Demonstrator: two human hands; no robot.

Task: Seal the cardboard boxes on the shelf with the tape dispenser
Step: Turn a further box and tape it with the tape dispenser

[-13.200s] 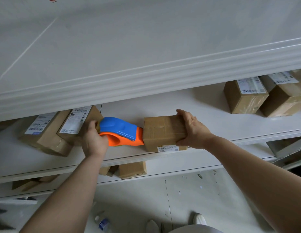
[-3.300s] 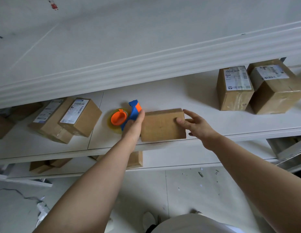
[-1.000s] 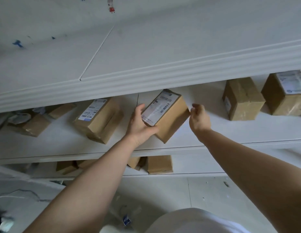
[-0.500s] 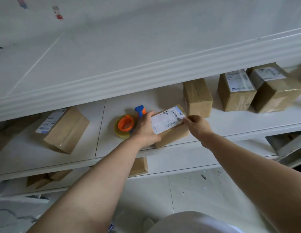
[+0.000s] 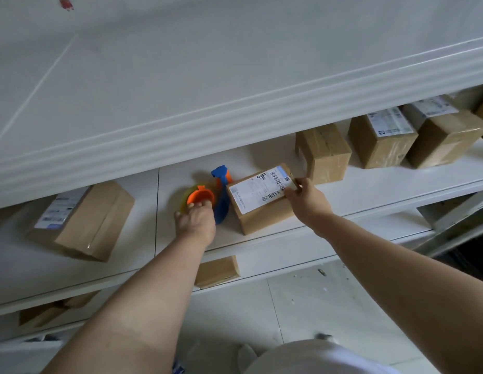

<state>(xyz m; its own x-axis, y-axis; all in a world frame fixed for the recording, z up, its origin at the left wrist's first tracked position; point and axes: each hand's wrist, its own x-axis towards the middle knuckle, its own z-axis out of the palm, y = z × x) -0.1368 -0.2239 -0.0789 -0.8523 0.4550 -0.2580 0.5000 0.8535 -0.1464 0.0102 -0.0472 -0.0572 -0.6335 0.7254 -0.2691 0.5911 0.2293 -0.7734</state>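
A cardboard box [image 5: 263, 219] with a white shipping label on top sits near the front edge of the white shelf [image 5: 351, 190]. My right hand [image 5: 307, 202] grips its right top corner, fingers curled over the far edge. Just left of the box, touching it, lies the tape dispenser [image 5: 221, 203], blue with an orange hub and a yellowish tape roll. My left hand [image 5: 195, 221] is on the dispenser, its fingers curled over the hub and roll; the fingertips are hidden.
Three more boxes stand further right on the same shelf: a taped one [image 5: 325, 153] and two labelled ones [image 5: 382, 143] [image 5: 448, 136]. Another labelled box [image 5: 83, 221] lies at the left. The upper shelf's lip [image 5: 235, 125] overhangs. A lower shelf holds more boxes [image 5: 217, 271].
My left hand has let go of the labelled box and moved left onto the tape dispenser. The box now rests on the shelf with my right hand still at its right corner.
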